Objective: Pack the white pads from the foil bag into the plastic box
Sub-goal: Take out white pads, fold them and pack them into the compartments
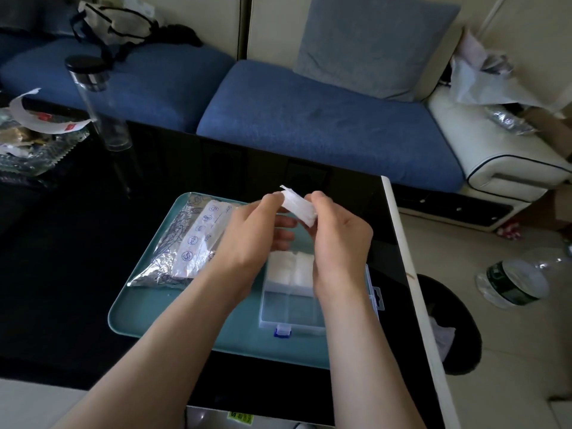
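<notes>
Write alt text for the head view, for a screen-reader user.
The left hand and right hand pinch a small white fibrous pad between them over a teal rectangular tray. On it lie a crinkled silver foil bag and an open clear plastic compartment box whose far compartments hold white pads.

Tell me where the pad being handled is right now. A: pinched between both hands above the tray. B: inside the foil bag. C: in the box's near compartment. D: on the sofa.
A: the left hand and right hand both pinch the white pad above the teal tray, outside the foil bag and plastic box.
</notes>
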{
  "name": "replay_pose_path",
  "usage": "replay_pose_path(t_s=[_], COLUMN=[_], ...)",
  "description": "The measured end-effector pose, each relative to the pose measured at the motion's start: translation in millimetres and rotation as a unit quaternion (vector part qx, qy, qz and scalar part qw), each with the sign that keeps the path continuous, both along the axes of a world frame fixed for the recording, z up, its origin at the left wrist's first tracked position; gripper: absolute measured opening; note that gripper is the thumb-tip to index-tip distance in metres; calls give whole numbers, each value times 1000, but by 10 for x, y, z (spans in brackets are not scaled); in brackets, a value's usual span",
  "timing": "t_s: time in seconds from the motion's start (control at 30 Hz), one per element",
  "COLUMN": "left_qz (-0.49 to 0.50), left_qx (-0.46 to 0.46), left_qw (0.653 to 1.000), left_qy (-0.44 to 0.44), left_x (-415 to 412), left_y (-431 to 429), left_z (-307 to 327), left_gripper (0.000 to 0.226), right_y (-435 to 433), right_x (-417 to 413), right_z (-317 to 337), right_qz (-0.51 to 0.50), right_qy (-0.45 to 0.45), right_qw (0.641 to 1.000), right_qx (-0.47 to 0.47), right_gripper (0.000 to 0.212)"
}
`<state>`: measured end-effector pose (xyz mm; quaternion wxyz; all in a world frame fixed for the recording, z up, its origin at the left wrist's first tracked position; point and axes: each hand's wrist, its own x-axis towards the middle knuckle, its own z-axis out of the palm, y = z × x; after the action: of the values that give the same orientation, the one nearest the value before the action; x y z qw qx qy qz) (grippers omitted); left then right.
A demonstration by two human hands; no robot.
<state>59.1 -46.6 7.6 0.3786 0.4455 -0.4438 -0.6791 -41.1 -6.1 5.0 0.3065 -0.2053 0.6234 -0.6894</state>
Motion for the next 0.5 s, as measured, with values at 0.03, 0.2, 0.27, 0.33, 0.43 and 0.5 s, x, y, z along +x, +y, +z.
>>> replay_pose_path(t_s=[0.03,0.2,0.27,0.33,0.43,0.5], left_qz=[-27,-48,-36,-30,-50,-73], left_qx=[43,85,80,83,92,95], left_qw=[997,982,985,988,991,991], left_qy=[52,163,149,124,88,66], left_x=[-51,-205,-243,-253,-245,-244], left_y=[32,174,197,191,184,169], left_z=[19,69,88,95,97,64], left_gripper=[40,41,39,36,32,34], right_y=[16,138,182,228,317,347], right_x=[-23,-92,-121,-157,-230,-236], right_z=[-5,-9,-28,-29,-47,-64], right_qz=[4,31,33,39,75,105], right_qy=[9,105,177,242,303,337], right_qw=[1000,994,984,969,949,934], right_qx=[-6,12,16,27,47,50], right_gripper=[19,23,29,39,66,75])
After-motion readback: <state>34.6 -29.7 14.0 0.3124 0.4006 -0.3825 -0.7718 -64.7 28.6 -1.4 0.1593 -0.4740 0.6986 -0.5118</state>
